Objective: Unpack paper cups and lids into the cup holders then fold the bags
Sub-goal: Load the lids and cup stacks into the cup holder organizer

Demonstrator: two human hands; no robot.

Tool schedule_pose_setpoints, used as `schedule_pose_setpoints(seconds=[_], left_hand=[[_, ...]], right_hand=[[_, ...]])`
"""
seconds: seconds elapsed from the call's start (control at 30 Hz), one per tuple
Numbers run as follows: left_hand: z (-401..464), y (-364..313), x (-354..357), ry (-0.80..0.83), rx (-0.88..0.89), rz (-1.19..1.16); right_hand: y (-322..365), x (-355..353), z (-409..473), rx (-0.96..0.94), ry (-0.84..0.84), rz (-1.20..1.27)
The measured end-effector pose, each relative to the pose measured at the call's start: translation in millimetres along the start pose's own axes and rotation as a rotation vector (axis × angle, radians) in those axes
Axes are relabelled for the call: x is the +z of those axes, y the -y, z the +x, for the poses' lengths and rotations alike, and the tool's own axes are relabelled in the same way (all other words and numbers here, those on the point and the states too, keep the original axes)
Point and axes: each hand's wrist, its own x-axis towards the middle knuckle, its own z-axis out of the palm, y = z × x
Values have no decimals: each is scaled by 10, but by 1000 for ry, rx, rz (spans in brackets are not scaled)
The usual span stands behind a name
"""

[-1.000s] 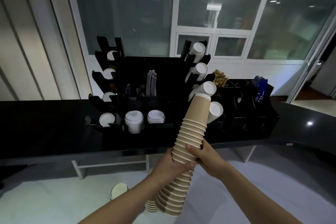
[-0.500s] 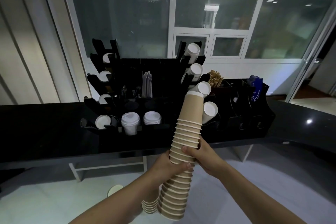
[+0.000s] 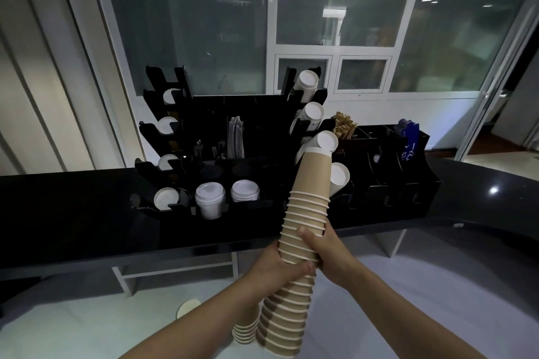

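Observation:
A tall stack of brown paper cups (image 3: 303, 218), bottoms pointing up and away, leans toward the black cup holder (image 3: 309, 131) on the counter. My left hand (image 3: 274, 268) grips the stack at its middle from the left. My right hand (image 3: 326, 251) grips it just above, thumb across the front. The stack's top end sits close to the white cups (image 3: 326, 140) held in the right-hand slots. A second, shorter cup stack (image 3: 246, 332) shows below my left forearm. White lids (image 3: 210, 192) sit in the holder's front wells.
A left rack (image 3: 166, 151) holds white cups in tilted slots. The black counter (image 3: 73, 213) runs across the view. An organiser (image 3: 388, 172) with brown stir sticks (image 3: 344, 125) and blue packets (image 3: 408, 137) stands at the right. One lone cup (image 3: 186, 307) lies on the pale floor.
The cup stack and both hands have stayed together while the holder has come slightly nearer; the stack's top end now sits by the third white cup on the right.

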Motion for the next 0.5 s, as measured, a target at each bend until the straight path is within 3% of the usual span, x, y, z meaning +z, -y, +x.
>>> schedule_pose_setpoints(seconds=[0.23, 0.37, 0.5], left_hand=[[-19, 3, -90, 83, -25, -79], [-34, 61, -95, 139, -90, -208], [-52, 123, -76, 191, -43, -198]], right_hand=[[25, 39, -18, -71, -49, -90], [51, 4, -19, -31, 4, -34], [219, -38, 17, -85, 60, -100]])
